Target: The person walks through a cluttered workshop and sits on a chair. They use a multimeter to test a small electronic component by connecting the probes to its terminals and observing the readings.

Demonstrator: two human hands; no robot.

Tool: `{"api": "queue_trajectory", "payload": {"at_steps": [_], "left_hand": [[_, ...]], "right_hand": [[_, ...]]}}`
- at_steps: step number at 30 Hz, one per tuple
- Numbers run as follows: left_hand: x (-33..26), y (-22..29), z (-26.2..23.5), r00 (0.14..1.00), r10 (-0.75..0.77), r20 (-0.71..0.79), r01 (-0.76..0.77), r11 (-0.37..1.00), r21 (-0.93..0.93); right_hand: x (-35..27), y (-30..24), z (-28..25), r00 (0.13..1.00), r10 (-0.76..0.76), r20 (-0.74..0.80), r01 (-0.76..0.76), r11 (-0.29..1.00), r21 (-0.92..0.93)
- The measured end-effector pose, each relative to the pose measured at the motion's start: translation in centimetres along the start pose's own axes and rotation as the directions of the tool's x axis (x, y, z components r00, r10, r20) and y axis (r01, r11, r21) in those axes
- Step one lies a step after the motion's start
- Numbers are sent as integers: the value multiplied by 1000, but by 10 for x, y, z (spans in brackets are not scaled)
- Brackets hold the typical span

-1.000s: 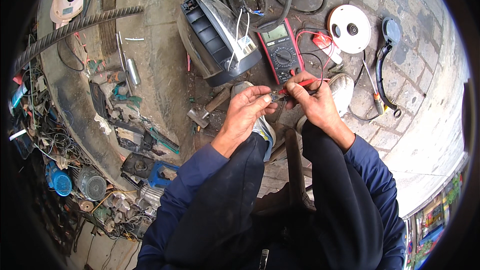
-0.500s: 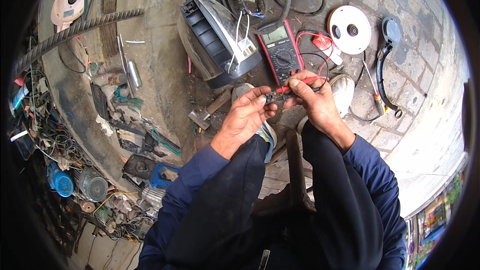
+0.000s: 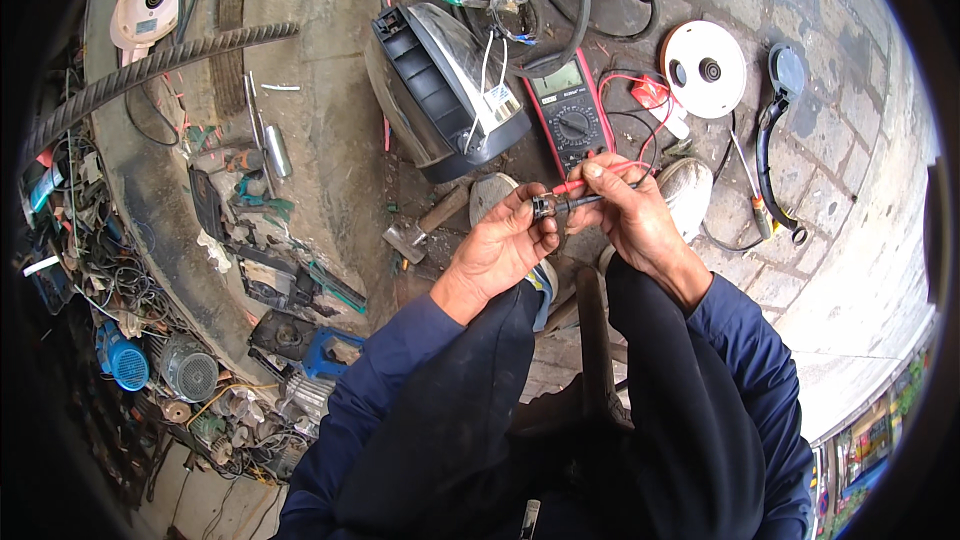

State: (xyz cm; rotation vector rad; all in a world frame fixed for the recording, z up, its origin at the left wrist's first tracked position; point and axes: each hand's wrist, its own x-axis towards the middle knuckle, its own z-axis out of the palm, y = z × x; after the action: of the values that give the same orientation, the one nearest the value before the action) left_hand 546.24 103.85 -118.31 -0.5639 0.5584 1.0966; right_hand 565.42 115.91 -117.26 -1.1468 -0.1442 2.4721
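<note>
Small dark part [image 3: 544, 206] in left hand [image 3: 494, 254]

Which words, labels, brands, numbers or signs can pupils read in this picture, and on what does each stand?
None is clear enough to quote.
Red-and-black multimeter: markings on its screen and dial, too small to read surely.
White sticker on the dark plastic housing: too small.
Small label on the pale round base: too small.

Fine markings ring the dial [image 3: 573, 126] of the red-edged digital multimeter [image 3: 566, 105], too small to read. A pale label [image 3: 498, 96] on the electric kettle [image 3: 450, 75] and a sticker [image 3: 146, 27] on the pinkish round base [image 3: 130, 5] are likewise illegible.
</note>
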Motion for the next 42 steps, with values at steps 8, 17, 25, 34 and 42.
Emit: {"api": "queue_trajectory", "payload": {"at_steps": [8, 17, 25, 34, 42], "left_hand": [[1, 0, -2, 1000, 0, 29, 0, 1000, -31], [2, 0, 14, 999, 37, -33, -31, 983, 179], [2, -6, 29, 935, 350, 55, -280, 637, 718], [-3, -10, 43, 878, 479, 20, -287, 491, 823], [-4, -8, 41, 866, 500, 13, -292, 483, 826]], "right_hand": [[2, 1, -2, 999, 23, 36, -26, 997, 71], [5, 5, -10, 999, 43, -19, -40, 991, 131], [4, 5, -12, 998, 67, -6, -66, 991, 114], [5, 7, -13, 997, 71, 18, -73, 990, 123], [0, 6, -10, 990, 136, 23, -138, 977, 164]]}}
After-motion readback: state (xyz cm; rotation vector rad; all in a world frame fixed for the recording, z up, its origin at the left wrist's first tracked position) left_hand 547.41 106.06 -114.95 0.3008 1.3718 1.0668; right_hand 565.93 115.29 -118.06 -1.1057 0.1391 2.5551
